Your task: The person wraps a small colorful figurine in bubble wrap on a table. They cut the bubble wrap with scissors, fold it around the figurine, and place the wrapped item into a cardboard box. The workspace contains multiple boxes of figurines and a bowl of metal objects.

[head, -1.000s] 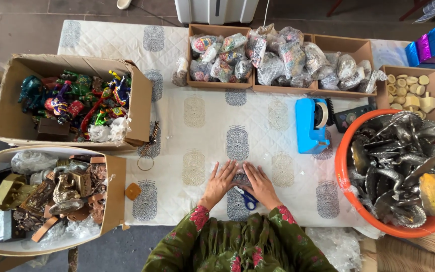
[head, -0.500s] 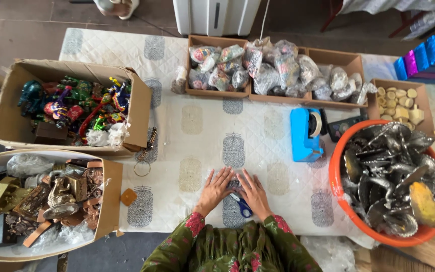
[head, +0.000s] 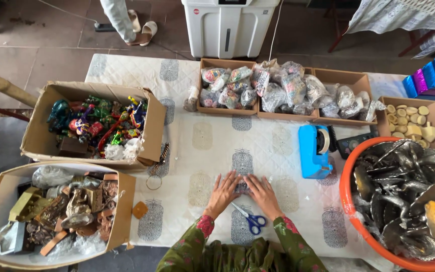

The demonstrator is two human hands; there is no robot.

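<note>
My left hand (head: 223, 192) and my right hand (head: 263, 194) lie flat, side by side, on the white patterned tablecloth (head: 212, 146), fingers pointing away from me. Both press on a small clear wrapped packet (head: 242, 188) that shows between them; most of it is hidden. Blue-handled scissors (head: 250, 218) lie on the cloth just below my right wrist, blades toward the hands. My sleeves are green with pink flowers.
A blue tape dispenser (head: 314, 150) stands right of my hands. An orange tub (head: 351, 201) of silver metal pieces fills the right edge. Cardboard boxes hold colourful figures (head: 96, 126), brown items (head: 61, 209), wrapped packets (head: 278, 90) and small wooden pieces (head: 411, 118). Someone's feet (head: 137, 22) stand beyond the table.
My hands stay together on the packet. The view has shifted, so the table sits further right and lower in frame, and the far floor with the feet shows.
</note>
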